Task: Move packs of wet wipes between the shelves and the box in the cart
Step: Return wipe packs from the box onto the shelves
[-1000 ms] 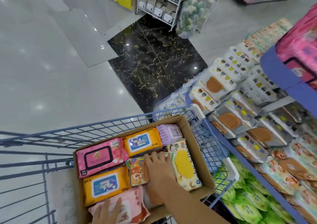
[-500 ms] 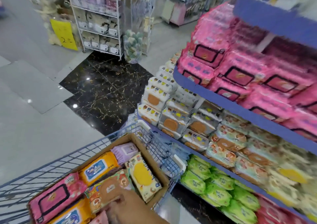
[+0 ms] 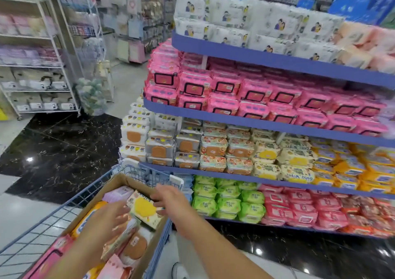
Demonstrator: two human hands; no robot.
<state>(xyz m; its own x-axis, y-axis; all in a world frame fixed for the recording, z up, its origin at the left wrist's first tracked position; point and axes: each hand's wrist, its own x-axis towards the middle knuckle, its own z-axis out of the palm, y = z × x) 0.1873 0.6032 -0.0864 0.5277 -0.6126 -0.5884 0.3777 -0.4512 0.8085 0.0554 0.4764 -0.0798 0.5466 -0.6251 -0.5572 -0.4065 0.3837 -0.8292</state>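
Right hand: the right hand [image 3: 171, 199] is at lower centre of the frame, its fingers curled round the right edge of a cream wipes pack [image 3: 144, 209] with a yellow lid.
Left hand: the left hand [image 3: 109, 219] is at lower left of centre, over the box, with its fingertips at the left edge of the cream wipes pack. Motion blur hides whether it grips anything.
Cream wipes pack: it is tilted, between the two hands, above the right wall of the cardboard box [image 3: 119, 178].
Under the left hand: a patterned pack [image 3: 119, 239] stands on edge and leans. Just right of it lies a pack with an orange-brown lid [image 3: 136, 245].
Rest of the box: a lilac pack [image 3: 117, 193] sits at the far end, an orange pack [image 3: 85, 221] along the left wall and a pink pack [image 3: 49, 259] at the lower left edge of the frame.
Cart: the blue wire cart [image 3: 53, 221] holds the box and stands just beside the shelves [image 3: 256, 126].
Shelves: they fill the right half of the frame. From the top they carry white packs with cartoon figures [image 3: 235, 16], pink packs [image 3: 235, 95], a mixed row with cream yellow-lid packs [image 3: 267, 157], and green packs [image 3: 226, 201] at the bottom.
Floor: black marble tiles [image 3: 64, 150] are at centre left.
Upper left: a white wire rack [image 3: 42, 65] of goods.
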